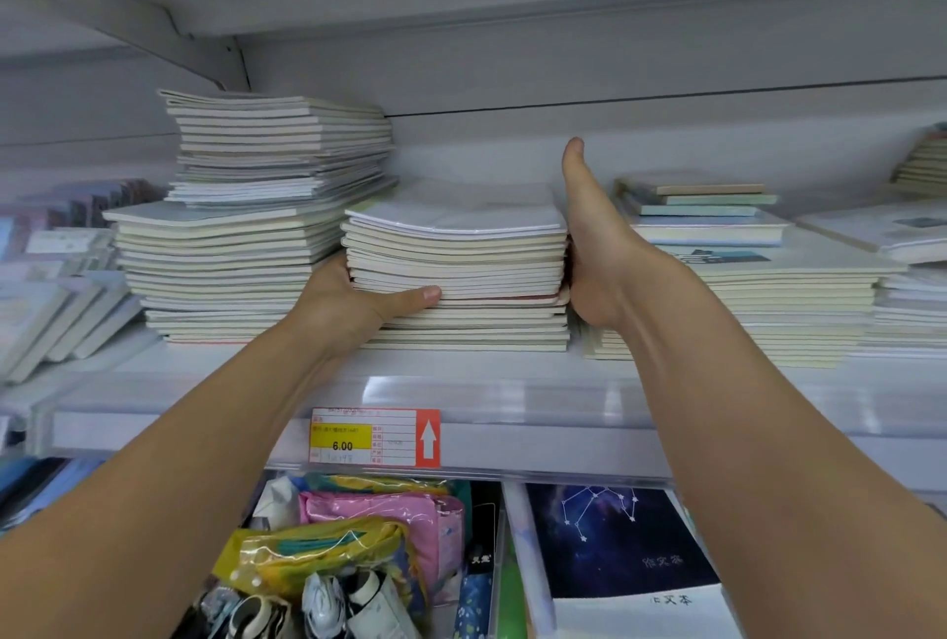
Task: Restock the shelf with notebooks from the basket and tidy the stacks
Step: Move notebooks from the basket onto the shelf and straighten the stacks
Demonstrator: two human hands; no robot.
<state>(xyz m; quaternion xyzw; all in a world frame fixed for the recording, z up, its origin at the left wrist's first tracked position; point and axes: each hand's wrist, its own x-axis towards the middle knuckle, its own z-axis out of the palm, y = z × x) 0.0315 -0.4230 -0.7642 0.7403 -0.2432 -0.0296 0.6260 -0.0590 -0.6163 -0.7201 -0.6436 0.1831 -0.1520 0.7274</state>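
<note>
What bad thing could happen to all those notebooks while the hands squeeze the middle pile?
1. The middle stack is uneven: its upper half sits shifted from its lower half. The left hand and right hand press its sides, so a hard push might slide notebooks off the shelf edge.
2. The tall left stack looks crooked and stands right beside it; a bump could topple its upper part.

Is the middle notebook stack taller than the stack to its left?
No, the middle notebook stack, held between the left hand and right hand, tops out well below the left stack.
</note>
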